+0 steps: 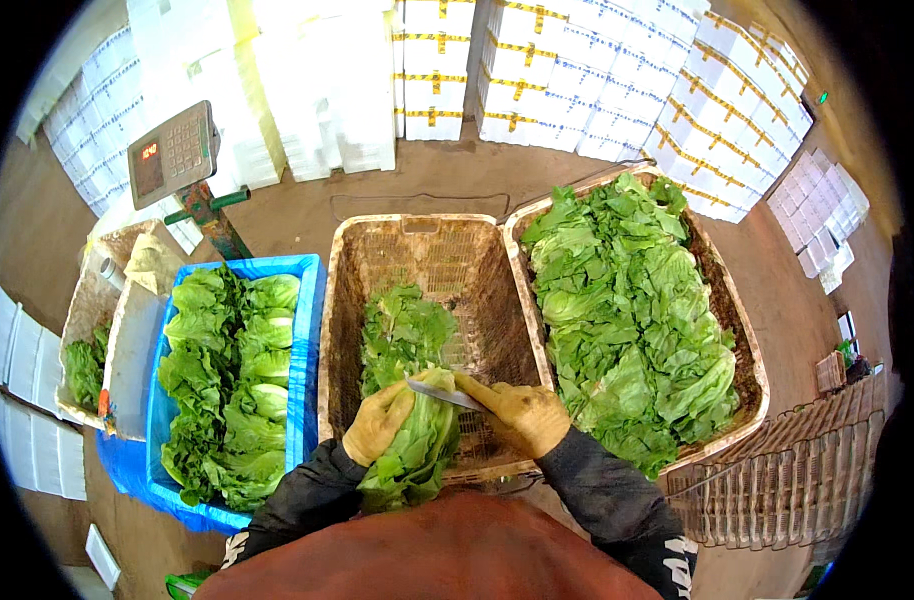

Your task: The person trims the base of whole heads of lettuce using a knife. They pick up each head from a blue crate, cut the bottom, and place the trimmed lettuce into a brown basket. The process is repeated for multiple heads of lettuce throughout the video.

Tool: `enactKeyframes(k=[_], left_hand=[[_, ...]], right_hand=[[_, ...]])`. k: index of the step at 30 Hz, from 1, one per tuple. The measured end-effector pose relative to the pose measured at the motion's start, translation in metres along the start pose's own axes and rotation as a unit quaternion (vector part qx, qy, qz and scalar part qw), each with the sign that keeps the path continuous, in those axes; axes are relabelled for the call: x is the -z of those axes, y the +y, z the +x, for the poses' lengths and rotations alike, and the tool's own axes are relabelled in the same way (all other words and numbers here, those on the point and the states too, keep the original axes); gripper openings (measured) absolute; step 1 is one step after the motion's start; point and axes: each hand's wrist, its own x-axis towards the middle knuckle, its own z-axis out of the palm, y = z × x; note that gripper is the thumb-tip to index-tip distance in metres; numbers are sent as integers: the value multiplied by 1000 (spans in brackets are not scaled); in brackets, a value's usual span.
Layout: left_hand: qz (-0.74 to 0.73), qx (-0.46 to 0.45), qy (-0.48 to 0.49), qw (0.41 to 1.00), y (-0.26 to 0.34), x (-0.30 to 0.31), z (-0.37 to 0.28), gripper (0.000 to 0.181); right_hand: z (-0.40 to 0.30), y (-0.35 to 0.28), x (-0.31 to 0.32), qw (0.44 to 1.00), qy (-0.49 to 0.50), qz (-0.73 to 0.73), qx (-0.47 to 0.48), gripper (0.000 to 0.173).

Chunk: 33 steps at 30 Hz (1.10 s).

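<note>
My gloved left hand (380, 421) grips a head of leafy green lettuce (419, 461) near its stem end, the leaves pointing back toward my body. In my gloved right hand (528, 414) is a knife, its blade (446, 394) lying across the stem end. Both hands are over the near side of a dirty plastic crate (513, 330), where loose lettuce leaves (408, 326) lie on the left. To the right, another crate (749, 367) is heaped with lettuce heads (637, 322). On the left, a blue-lined box (311, 315) holds lettuce (266, 375) in two rows.
A digital scale display (173, 154) on a post (215, 221) rises behind the blue-lined box. Farther left stands a worn bin (131, 360) with some greens. Stacked white boxes (434, 75) line the back. Stacked crates (787, 472) stand at the right.
</note>
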Motion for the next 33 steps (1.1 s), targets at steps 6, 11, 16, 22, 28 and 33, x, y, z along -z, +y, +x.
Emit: enactKeyframes(k=[6, 11, 16, 22, 28, 33], left_hand=[[18, -100, 112, 988, -1, 3, -6, 46], [132, -147, 217, 956, -10, 11, 7, 43], [-92, -90, 223, 966, -65, 14, 19, 39], [-14, -224, 84, 971, -84, 8, 27, 55], [-429, -62, 223, 873, -141, -13, 27, 58], [-208, -146, 309, 916, -75, -49, 23, 43]], right_hand=[[12, 29, -40, 970, 12, 210, -124, 45], [39, 6, -69, 956, 69, 250, -137, 37], [56, 9, -54, 884, 27, 430, -183, 45], [75, 30, -74, 879, -50, 452, -143, 32], [60, 69, -69, 980, 45, 195, 14, 63], [58, 28, -99, 761, -174, 599, -178, 49]])
